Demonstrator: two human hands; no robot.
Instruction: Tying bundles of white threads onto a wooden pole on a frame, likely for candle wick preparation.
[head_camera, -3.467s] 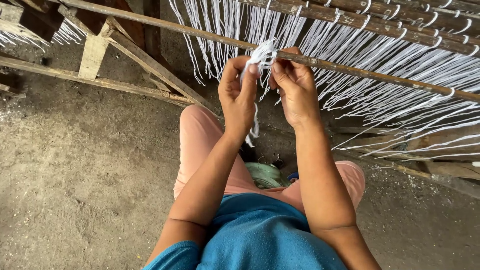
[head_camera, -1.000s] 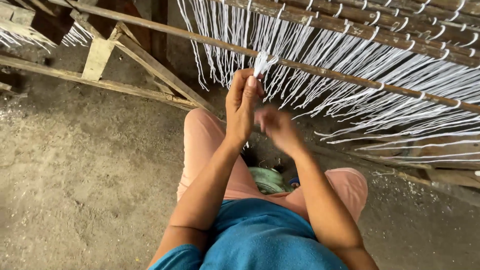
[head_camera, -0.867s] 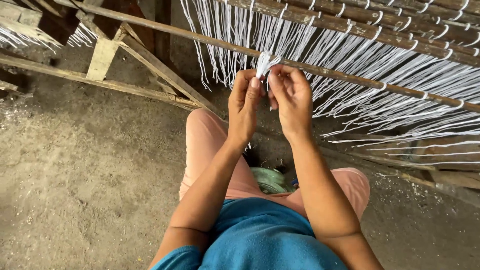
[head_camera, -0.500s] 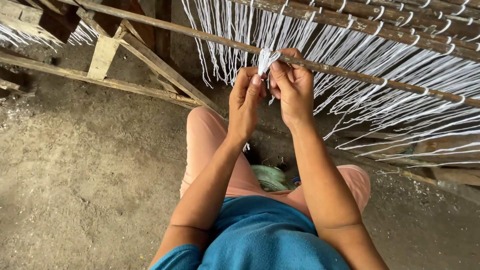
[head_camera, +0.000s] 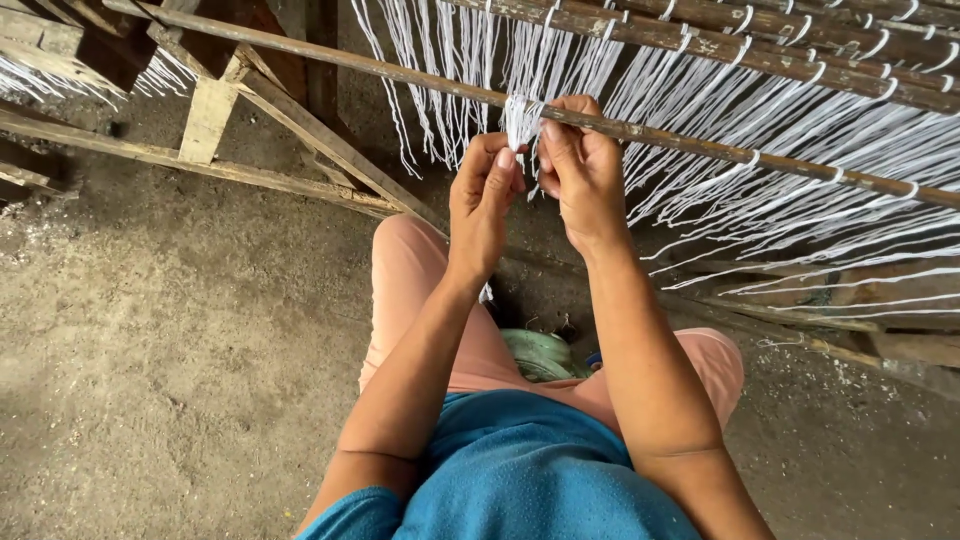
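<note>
Both hands are raised to a thin wooden rod (head_camera: 700, 150) that runs across a loom frame. My left hand (head_camera: 483, 195) and my right hand (head_camera: 580, 160) pinch a small bunch of white threads (head_camera: 520, 120) hanging over the rod, fingertips close together. Many more white threads (head_camera: 800, 150) hang from the rods to the right. My forearms reach up from a blue shirt and pink trousers.
Rough wooden frame beams (head_camera: 210, 120) slant across the upper left. A packed dirt floor (head_camera: 150, 380) spreads to the left. A green rounded object (head_camera: 540, 350) lies between my knees. More rods (head_camera: 760, 25) with looped threads run along the top right.
My right hand dropped away a second ago, then came back up to the thread bunch beside the left hand. Both hands now hold the threads at the rod.
</note>
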